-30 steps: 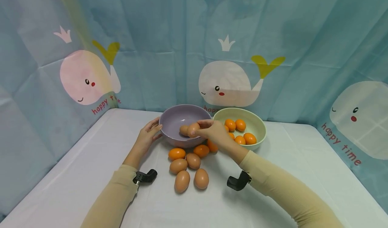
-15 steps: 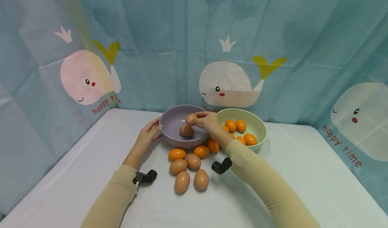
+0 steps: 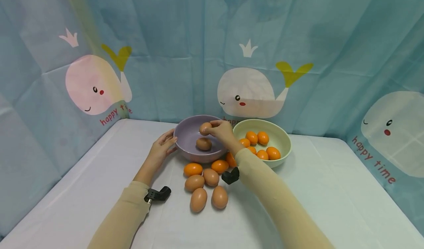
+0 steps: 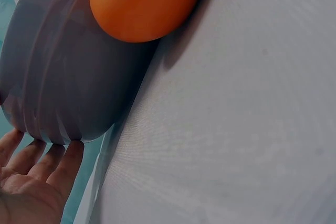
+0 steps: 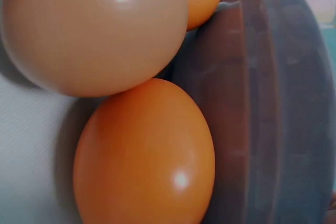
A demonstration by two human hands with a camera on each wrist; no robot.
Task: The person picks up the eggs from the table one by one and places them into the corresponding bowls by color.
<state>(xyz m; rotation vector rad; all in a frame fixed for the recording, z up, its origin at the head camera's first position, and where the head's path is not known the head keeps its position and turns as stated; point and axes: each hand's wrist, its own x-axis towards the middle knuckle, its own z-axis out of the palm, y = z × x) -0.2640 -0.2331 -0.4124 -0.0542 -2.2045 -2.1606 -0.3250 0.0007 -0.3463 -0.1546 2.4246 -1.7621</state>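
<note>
Between the pinched thumb and fingers of the right hand (image 3: 222, 132) sits a brown egg (image 3: 204, 128), over the inside of the purple bowl (image 3: 186, 135); whether it touches the wall is hard to tell. A second egg (image 3: 203, 144) lies on the bowl's bottom. Fingers of the left hand (image 3: 160, 147), slightly apart, rest against the bowl's outer left side. Just before the bowl lie three orange pieces (image 3: 193, 169), then four brown eggs (image 3: 194, 183) nearer the person, all on the white table (image 3: 185, 230). Beside it, a pale green bowl (image 3: 281, 137) holds more orange pieces (image 3: 251, 138).

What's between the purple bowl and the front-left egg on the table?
In the head view: an orange oval piece by the purple bowl, then a second egg.
</note>
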